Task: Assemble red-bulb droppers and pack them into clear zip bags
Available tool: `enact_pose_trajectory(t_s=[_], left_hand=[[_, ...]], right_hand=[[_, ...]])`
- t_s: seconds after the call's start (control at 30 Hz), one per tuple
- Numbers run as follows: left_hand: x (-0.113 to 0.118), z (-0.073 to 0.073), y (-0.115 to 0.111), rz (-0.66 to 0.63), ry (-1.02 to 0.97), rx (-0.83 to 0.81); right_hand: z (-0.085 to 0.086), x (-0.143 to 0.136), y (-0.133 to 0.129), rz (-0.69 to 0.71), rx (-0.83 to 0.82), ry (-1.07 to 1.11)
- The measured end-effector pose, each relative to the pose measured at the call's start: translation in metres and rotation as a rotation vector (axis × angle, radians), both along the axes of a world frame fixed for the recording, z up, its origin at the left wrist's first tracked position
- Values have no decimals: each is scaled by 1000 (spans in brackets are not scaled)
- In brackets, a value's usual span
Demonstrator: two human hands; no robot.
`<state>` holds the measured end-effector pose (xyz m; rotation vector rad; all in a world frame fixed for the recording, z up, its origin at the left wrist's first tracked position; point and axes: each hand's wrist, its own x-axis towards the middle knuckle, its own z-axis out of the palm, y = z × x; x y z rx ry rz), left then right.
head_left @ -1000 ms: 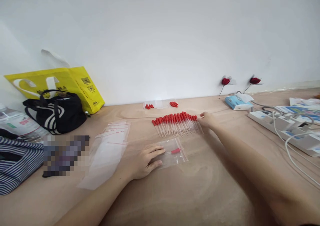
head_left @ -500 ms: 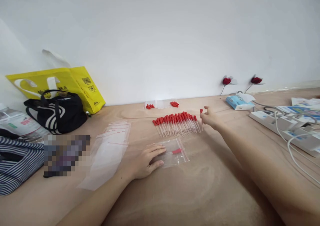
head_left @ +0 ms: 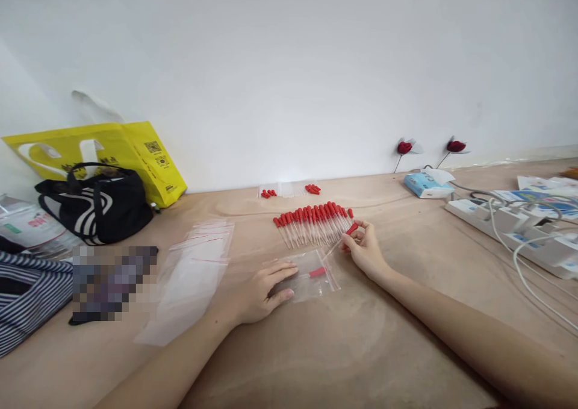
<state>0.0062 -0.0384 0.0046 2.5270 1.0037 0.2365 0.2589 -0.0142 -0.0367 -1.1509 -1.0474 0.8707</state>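
Observation:
My left hand [head_left: 266,288] lies with fingers stretched out over the left part of a clear zip bag [head_left: 329,282], thumb apart. A dropper with a red bulb [head_left: 316,271] is inside that bag. Just right of the bag's open-looking edge, my right hand [head_left: 365,251] pinches another dropper [head_left: 349,231] by its red bulb. Its clear tip slants down to the left, close to the bag's mouth. Behind both hands, a row of several red-bulbed droppers [head_left: 311,219] lies fanned out on the table.
Flat clear bags [head_left: 194,288] overlap at the left. Small red bulbs [head_left: 312,188] rest on clear plastic by the wall. A black bag [head_left: 97,204] and yellow bag [head_left: 135,150] stand at left; a tissue pack [head_left: 427,185] and power strip [head_left: 510,234] with cables sit right.
My right hand has come left and nearer from the right end of the row, bringing a dropper towards the zip bag. My left hand stays on the bag.

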Motion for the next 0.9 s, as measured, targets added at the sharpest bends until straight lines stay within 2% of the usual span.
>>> enact_pose_trajectory(t_s=[0.2, 0.4, 0.6, 0.77, 0.9], left_hand=[[0, -1, -1, 33, -37, 14], [1, -1, -2, 45, -73, 14], [2, -1, -1, 40, -39, 23], [2, 0, -1, 45, -16, 8], [1, -2, -1, 27, -44, 27]], right_hand=[[-6, -6, -8, 138, -26, -10], [-3, -3, -15, 367, -2, -276], [1, -4, -15, 313, 84, -610], [3, -10, -16, 444, 171, -764], [3, -5, -15, 482, 180, -724]])
